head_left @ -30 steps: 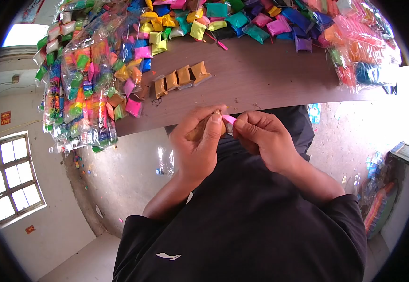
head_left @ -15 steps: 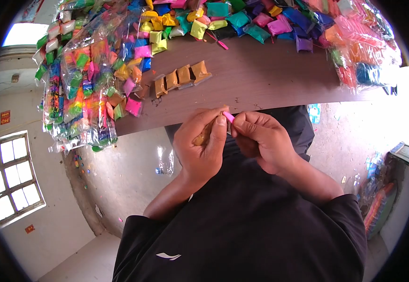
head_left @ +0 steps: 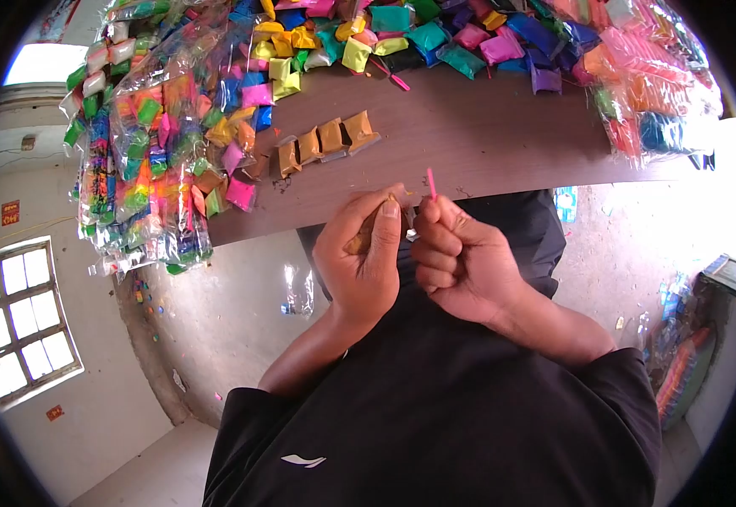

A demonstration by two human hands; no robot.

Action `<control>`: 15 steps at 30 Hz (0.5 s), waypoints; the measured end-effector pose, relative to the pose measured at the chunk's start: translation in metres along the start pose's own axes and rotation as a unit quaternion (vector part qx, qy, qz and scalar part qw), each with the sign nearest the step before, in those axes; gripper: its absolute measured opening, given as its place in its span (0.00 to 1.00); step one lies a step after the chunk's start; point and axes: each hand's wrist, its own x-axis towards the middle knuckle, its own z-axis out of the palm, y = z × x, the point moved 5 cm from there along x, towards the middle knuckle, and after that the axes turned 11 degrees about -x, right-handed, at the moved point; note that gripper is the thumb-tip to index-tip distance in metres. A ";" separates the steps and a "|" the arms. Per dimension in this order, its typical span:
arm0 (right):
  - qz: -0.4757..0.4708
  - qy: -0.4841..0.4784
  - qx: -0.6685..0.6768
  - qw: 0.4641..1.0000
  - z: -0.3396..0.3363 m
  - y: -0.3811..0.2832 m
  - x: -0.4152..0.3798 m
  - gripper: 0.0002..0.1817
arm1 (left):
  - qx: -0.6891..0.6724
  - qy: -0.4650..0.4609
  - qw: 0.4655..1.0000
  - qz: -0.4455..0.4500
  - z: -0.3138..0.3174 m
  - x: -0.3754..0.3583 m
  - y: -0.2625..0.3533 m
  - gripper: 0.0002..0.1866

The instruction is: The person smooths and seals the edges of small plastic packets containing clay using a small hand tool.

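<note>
My left hand (head_left: 361, 249) is closed around a brown lump (head_left: 359, 242), which shows only in part between the fingers and palm. Beside it, my right hand (head_left: 469, 258) pinches a thin pink stick (head_left: 432, 182) that points up and away from me. The two hands are close together at the table's near edge. Just beyond them, a short row of brown wrapped packets (head_left: 331, 136) lies on the brown table (head_left: 469, 127).
Many coloured packets (head_left: 431, 35) line the table's far side. Clear bags of colourful packets (head_left: 144, 144) cover its left end, and bags with pink and orange contents (head_left: 642, 76) its right. Another pink stick (head_left: 399, 81) lies near the far packets.
The pink stick has turned from lying toward my left fingertips to pointing upward. My right hand has rotated and moved slightly away from my left hand.
</note>
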 end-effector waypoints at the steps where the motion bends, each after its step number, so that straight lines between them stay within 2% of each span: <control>1: 0.000 0.000 0.000 1.000 -0.001 -0.003 -0.001 0.11 | -0.038 0.015 0.999 -0.018 0.000 -0.001 -0.003 0.10; 3: -0.030 -0.008 -0.083 0.996 -0.002 -0.013 -0.003 0.11 | -0.015 0.023 1.000 -0.010 -0.004 0.001 -0.007 0.11; 4: -0.024 0.030 -0.150 0.988 -0.003 -0.014 -0.005 0.11 | 0.006 0.030 1.000 -0.003 -0.006 0.002 -0.008 0.13; 5: -0.024 0.031 -0.150 0.988 -0.007 -0.015 -0.006 0.11 | 0.005 0.031 1.000 -0.003 -0.007 0.002 -0.007 0.13; 7: -0.065 0.068 -0.326 0.941 -0.018 -0.020 -0.007 0.10 | -0.096 0.052 0.988 -0.108 -0.010 0.002 -0.012 0.14; 8: -0.064 0.068 -0.326 0.941 -0.017 -0.020 -0.007 0.10 | -0.096 0.053 0.988 -0.108 -0.011 0.004 -0.010 0.14; 10: -0.202 0.131 -0.555 0.796 -0.009 -0.034 -0.012 0.09 | -0.136 0.028 0.982 -0.127 -0.010 0.005 -0.008 0.13; 11: -0.202 0.131 -0.555 0.796 -0.007 -0.036 -0.014 0.09 | -0.136 0.028 0.982 -0.127 -0.010 0.005 -0.007 0.13; 13: -0.232 0.135 -0.652 0.709 0.000 -0.045 -0.018 0.07 | -0.134 0.014 0.983 -0.127 -0.008 0.006 -0.005 0.13; 14: -0.232 0.135 -0.652 0.709 -0.001 -0.046 -0.018 0.07 | -0.134 0.013 0.983 -0.127 -0.008 0.007 -0.005 0.13; 15: -0.255 0.126 -0.678 0.678 0.002 -0.048 -0.018 0.07 | -0.139 0.012 0.982 -0.129 -0.007 0.007 -0.004 0.12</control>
